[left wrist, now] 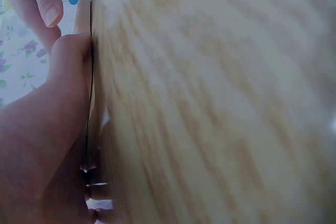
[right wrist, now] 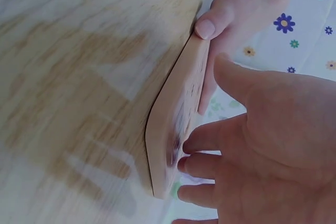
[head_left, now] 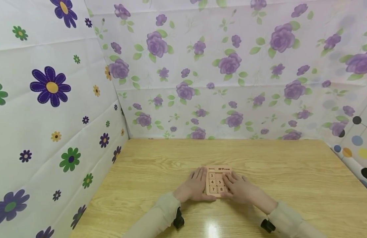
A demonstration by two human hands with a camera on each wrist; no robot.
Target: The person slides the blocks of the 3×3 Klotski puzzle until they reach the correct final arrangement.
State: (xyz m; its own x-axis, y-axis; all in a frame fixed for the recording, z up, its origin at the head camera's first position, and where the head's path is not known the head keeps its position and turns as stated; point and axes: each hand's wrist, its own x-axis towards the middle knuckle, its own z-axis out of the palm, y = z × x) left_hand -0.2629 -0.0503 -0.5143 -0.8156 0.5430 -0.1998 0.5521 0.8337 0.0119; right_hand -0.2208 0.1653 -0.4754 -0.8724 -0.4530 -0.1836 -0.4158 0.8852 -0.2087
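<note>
A flat wooden number slide puzzle (head_left: 213, 168) lies on the table, its printed strip at the far side. Tiles numbered 1, 4, 5, 7 and 8 show; a bare slot shows right of the 1. My left hand (head_left: 196, 187) rests along the puzzle's left edge with fingers fairly straight, its thumb at the near edge. Over the right side reaches my right hand (head_left: 239, 189), fingertips on the tiles and thumb by the near edge, hiding most of the right column. In the right wrist view, its fingers (right wrist: 202, 165) spread over the face of the puzzle (right wrist: 160, 135).
The wood-grain table (head_left: 159, 158) extends around the puzzle on all sides. A purple-flowered cloth (head_left: 198, 79) hangs behind it, and a daisy-print cloth (head_left: 52, 132) hangs at the left. A dotted cloth (head_left: 357, 142) borders the right. Both wrists wear small black devices.
</note>
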